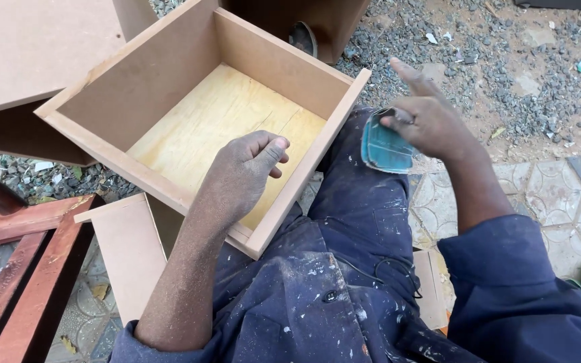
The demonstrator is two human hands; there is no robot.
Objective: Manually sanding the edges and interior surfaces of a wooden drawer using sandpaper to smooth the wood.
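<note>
An open wooden box (169, 81) with brown board sides and a pale plywood bottom rests tilted on my lap. My left hand (247, 168) hangs over its near right corner, fingers loosely curled, thumb against the fingers, nothing visibly in it. My right hand (425, 121) is raised just right of the box's right corner and pinches a folded teal piece of sandpaper (384, 144); the index finger points up. My forearms are dusty.
A flat brown board (28, 47) lies at the upper left, another panel (129, 255) under the box. Reddish wooden beams (28, 269) lie at the lower left. Gravel (479, 54) and patterned paving tiles (573, 202) cover the ground at right.
</note>
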